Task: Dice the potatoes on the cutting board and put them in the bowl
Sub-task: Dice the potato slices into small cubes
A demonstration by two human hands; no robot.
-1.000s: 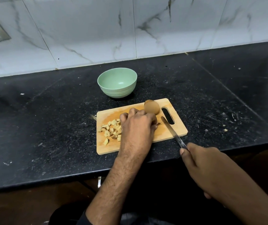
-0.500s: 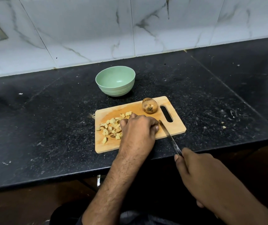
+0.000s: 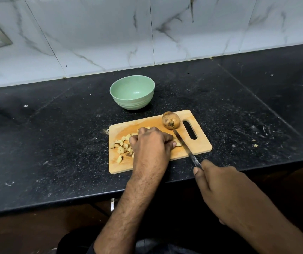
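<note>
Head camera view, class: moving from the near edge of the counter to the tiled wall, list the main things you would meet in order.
Rectangular wooden cutting board with pale diced potato pieces → whole brown potato at the board's far edge → empty pale green bowl → white marble-patterned wall tiles.

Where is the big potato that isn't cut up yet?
The whole potato sits at the far right end of the cutting board, beside its handle slot, just past the knife tip.
</note>
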